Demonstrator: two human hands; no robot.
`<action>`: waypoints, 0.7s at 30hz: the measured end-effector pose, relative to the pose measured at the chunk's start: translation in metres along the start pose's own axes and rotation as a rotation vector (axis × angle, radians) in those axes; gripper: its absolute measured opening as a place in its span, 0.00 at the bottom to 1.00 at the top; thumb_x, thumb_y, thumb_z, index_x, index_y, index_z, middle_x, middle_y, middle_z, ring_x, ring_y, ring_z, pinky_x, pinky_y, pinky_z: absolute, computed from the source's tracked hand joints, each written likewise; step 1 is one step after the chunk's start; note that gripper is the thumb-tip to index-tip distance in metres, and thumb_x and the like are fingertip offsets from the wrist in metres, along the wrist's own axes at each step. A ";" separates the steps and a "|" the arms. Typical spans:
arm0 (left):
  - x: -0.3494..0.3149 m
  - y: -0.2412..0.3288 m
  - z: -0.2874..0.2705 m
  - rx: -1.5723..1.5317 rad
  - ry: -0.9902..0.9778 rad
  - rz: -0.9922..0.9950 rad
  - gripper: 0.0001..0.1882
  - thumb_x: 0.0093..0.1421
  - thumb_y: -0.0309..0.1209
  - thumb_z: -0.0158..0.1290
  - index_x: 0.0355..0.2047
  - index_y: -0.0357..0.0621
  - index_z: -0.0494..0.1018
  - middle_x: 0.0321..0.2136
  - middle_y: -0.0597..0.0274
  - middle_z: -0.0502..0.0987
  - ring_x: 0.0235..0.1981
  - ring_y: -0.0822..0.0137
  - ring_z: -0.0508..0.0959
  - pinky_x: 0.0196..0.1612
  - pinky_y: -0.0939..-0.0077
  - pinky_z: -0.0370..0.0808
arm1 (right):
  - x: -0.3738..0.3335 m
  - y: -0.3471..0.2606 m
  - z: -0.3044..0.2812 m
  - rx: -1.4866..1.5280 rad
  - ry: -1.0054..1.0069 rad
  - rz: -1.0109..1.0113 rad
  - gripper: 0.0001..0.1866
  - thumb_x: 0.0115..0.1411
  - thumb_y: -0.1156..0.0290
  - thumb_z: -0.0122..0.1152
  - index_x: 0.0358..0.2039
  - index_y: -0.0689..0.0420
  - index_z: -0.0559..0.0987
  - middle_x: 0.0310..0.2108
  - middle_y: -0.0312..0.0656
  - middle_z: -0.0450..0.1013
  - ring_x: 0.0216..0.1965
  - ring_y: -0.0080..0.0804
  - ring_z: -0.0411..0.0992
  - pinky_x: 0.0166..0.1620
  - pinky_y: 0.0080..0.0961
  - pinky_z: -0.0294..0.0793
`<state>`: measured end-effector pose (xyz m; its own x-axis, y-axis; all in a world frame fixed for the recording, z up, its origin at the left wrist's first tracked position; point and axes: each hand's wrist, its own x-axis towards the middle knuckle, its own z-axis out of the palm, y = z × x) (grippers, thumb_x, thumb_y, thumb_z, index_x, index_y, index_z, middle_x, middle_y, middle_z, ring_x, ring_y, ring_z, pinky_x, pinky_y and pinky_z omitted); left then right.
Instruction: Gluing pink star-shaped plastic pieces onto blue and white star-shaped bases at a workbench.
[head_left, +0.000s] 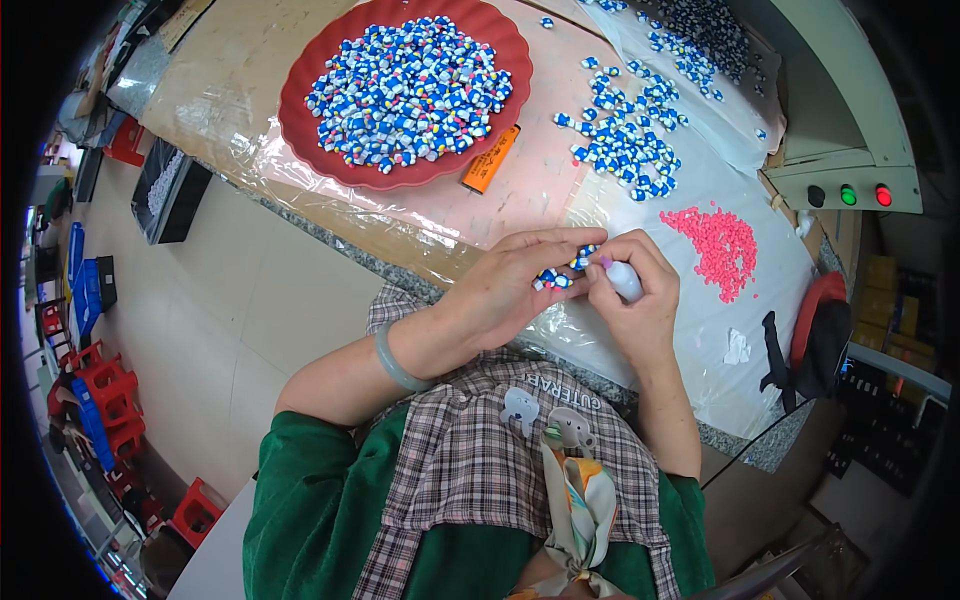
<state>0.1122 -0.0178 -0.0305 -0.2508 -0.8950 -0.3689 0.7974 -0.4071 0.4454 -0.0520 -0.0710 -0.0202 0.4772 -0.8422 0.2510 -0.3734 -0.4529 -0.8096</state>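
My left hand (500,285) is half curled over the near edge of the table, with several small blue-and-white pieces (552,280) lying along its fingers. In my right hand (645,305) is a small whitish squeeze bottle (625,283). Its purple tip points at the pieces in my left hand, and whether it touches them I cannot tell. To the right of that hand lies a patch of small pink bits (725,255). Further back, more blue-and-white pieces (630,145) are scattered over the white sheet.
A red scalloped dish (298,135) heaped with blue-and-white pieces stands at the back left, an orange block-shaped object (490,162) against its rim. A grey-green machine housing (850,150) with lit green and red lamps borders the right. Below it sits a black-and-red object (822,335).
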 end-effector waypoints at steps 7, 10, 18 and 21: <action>-0.001 0.001 0.000 0.006 -0.006 0.002 0.18 0.65 0.27 0.47 0.53 0.30 0.69 0.51 0.53 0.73 0.47 0.66 0.75 0.57 0.68 0.71 | 0.002 -0.003 -0.006 0.246 -0.039 0.239 0.05 0.51 0.81 0.62 0.29 0.63 0.76 0.28 0.37 0.73 0.30 0.21 0.70 0.35 0.19 0.70; -0.003 0.000 0.004 0.109 -0.018 0.086 0.17 0.64 0.25 0.49 0.52 0.33 0.70 0.50 0.54 0.73 0.47 0.67 0.75 0.54 0.69 0.73 | 0.002 -0.006 -0.010 0.307 -0.043 0.293 0.03 0.53 0.80 0.61 0.29 0.62 0.76 0.28 0.34 0.72 0.30 0.18 0.69 0.36 0.18 0.69; -0.004 -0.002 -0.003 0.348 0.005 0.117 0.12 0.64 0.26 0.52 0.47 0.40 0.72 0.34 0.64 0.76 0.30 0.78 0.72 0.29 0.86 0.66 | -0.002 -0.008 -0.009 0.398 -0.069 0.493 0.03 0.56 0.76 0.60 0.31 0.59 0.75 0.28 0.31 0.71 0.27 0.14 0.66 0.30 0.14 0.64; -0.004 -0.002 -0.004 0.304 0.034 0.098 0.11 0.64 0.26 0.52 0.47 0.40 0.72 0.31 0.64 0.75 0.25 0.81 0.68 0.25 0.89 0.61 | -0.003 -0.005 -0.012 0.474 -0.068 0.444 0.08 0.58 0.74 0.59 0.38 0.57 0.71 0.32 0.32 0.69 0.23 0.13 0.63 0.23 0.11 0.58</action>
<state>0.1139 -0.0126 -0.0327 -0.1583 -0.9282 -0.3366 0.6153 -0.3594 0.7016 -0.0613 -0.0701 -0.0106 0.4132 -0.8922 -0.1825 -0.1625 0.1249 -0.9788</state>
